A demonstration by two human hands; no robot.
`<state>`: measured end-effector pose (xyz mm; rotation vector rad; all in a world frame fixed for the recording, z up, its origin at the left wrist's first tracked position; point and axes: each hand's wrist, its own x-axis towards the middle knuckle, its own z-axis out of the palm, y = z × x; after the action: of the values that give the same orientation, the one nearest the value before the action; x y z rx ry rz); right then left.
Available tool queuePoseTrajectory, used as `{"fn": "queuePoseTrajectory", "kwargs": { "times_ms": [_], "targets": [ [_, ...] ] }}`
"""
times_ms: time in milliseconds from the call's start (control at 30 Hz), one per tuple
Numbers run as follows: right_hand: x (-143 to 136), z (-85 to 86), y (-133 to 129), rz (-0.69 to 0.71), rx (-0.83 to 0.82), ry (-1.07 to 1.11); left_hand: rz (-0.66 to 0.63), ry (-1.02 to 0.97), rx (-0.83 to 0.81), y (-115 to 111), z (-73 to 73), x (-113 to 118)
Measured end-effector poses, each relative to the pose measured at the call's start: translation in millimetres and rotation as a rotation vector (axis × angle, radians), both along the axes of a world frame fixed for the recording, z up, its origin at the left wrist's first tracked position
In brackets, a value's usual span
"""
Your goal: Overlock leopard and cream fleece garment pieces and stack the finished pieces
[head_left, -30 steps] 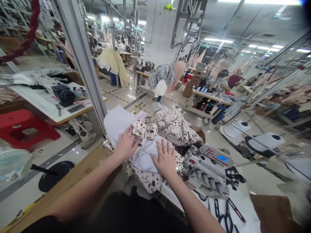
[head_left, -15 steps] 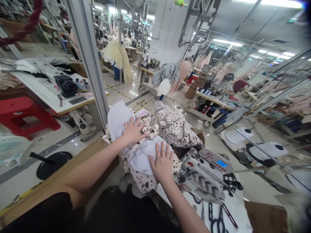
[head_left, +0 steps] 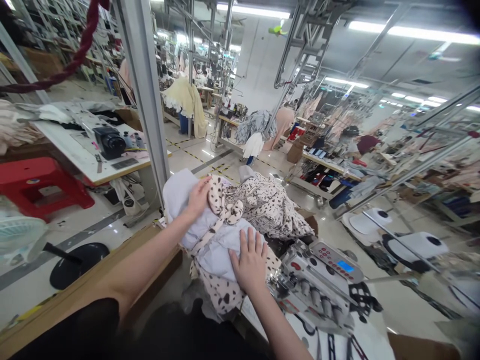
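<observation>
Pale grey lining cloth (head_left: pixel 219 252) lies bunched in front of me, joined or layered with cream dark-spotted fabric (head_left: pixel 225 295). My left hand (head_left: pixel 198 197) is closed at the upper left of it, fingertips curled on one end of a rolled spotted fabric strip (head_left: pixel 215 195). That strip twists down over the lining. Flat on the lining rests my right hand (head_left: pixel 250 260), fingers stretched out and a little apart. Just right of it stands an overlock sewing machine (head_left: pixel 315 285) with a lit blue display.
Beyond the lining a heap of spotted fabric (head_left: pixel 277 205) is piled up. White thread cones (head_left: pixel 369 220) stand at the right. A metal post (head_left: pixel 144 95) rises at the left, near another sewing table (head_left: pixel 78 155) and a red stool (head_left: pixel 41 185). Scissors handles show partly at the bottom.
My left hand has gone from lying spread on the cloth to pinching the spotted strip, which now stands up more. My right hand stays on the lining. The view has tilted slightly upward.
</observation>
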<state>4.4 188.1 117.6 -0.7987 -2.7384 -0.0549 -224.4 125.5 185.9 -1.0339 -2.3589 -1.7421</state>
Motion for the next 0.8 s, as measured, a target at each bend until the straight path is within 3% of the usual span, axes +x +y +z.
{"fn": "queuePoseTrajectory", "kwargs": {
  "times_ms": [100,167,233,333,400,467,567,633,700,800],
  "targets": [
    [-0.9,0.4,6.3,-0.003,-0.018,-0.011,0.105,0.349,0.099,-31.9,11.1,43.8],
    [-1.3,-0.5,9.5,-0.004,-0.032,-0.014,0.124,0.516,0.079,-48.1,6.7,70.3],
    [-1.2,-2.1,11.3,0.000,-0.048,-0.014,0.068,0.548,-0.088,-54.3,-8.0,86.8],
    [0.1,2.7,13.5,0.001,-0.093,-0.016,-0.023,0.547,-0.501,-46.2,-35.4,94.0],
    [0.0,18.4,17.1,0.009,-0.157,-0.043,-0.015,0.588,-0.661,-36.7,-46.8,92.5],
    [-4.6,45.4,22.6,0.038,-0.214,-0.038,-0.009,0.608,-0.717,-29.5,-49.9,89.7],
    [-28.7,89.4,32.1,0.237,-0.259,0.152,-0.020,0.607,-0.737,-25.0,-46.7,85.6],
    [-55.7,103.1,39.0,0.380,-0.336,0.262,-0.016,0.603,-0.733,-24.5,-45.5,83.3],
    [-84.6,96.2,47.2,0.353,-0.444,0.247,-0.011,0.600,-0.720,-24.5,-47.2,81.3],
    [-115.5,59.8,62.0,0.214,-0.541,0.170,-0.006,0.561,-0.711,-24.6,-53.7,78.5]
  ]
}}
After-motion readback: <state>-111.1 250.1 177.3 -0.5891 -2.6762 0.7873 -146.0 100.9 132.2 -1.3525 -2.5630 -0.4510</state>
